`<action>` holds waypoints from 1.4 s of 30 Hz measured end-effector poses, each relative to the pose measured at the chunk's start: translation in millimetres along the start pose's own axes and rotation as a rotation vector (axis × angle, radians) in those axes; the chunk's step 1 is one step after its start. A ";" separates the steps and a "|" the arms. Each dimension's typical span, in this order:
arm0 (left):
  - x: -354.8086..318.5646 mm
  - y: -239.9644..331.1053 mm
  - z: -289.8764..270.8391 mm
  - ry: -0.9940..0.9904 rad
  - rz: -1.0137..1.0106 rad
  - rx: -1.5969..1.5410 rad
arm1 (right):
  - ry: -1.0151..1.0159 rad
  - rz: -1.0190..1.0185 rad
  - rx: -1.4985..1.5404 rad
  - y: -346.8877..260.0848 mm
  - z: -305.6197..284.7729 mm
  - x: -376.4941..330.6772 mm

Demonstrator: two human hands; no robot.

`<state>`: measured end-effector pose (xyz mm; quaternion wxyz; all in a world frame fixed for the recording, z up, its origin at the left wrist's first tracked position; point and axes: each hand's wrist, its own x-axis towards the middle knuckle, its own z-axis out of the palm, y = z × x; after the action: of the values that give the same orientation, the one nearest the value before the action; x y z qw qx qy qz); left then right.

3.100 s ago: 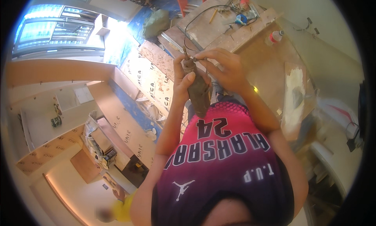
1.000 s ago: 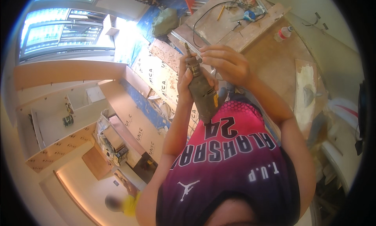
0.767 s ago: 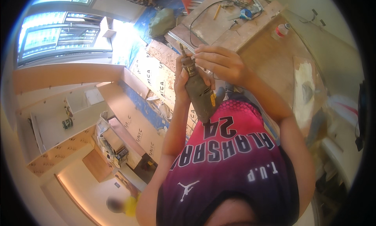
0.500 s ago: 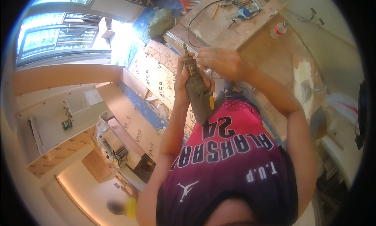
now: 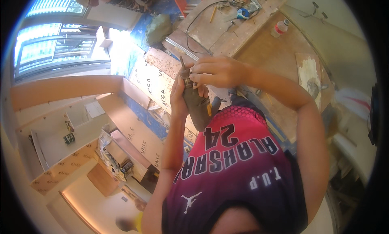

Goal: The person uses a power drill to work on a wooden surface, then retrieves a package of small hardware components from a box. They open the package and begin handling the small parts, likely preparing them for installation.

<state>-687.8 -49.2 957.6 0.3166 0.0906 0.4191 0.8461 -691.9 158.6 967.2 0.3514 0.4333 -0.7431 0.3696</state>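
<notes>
A power drill (image 5: 197, 108) stands in front of the chest, just beyond the pink and purple jersey (image 5: 239, 165), its drill bit (image 5: 182, 63) pointing away to the far side and slightly left. The left hand (image 5: 178, 98) is wrapped around the front of the body, thumb lying along the left side. The right hand (image 5: 216, 72) reaches in from the right, fingers bent and close together, tips at the chuck (image 5: 186, 78); whether they pinch its collar or a small key, I cannot tell.

The step in hand looks like an adjustment at the chuck, though tightening and loosening cannot be told apart. The next move would call for a steady left hold against any twist, a firm right grip and a bit that sits straight.

Farther right, a plywood panel (image 5: 208, 33) carries 1 yellow pencil (image 5: 213, 14) and a black cable (image 5: 188, 31); a red-labelled bottle (image 5: 279, 28) stands nearby.
</notes>
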 end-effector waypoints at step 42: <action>-8.7 22.1 21.2 0.217 0.215 0.313 | 0.438 0.823 0.358 -53.1 50.7 30.8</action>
<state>-682.3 -50.6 988.9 0.1598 0.0911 0.5650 0.8043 -665.8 84.9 981.7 0.2442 0.0700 -0.6861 0.6817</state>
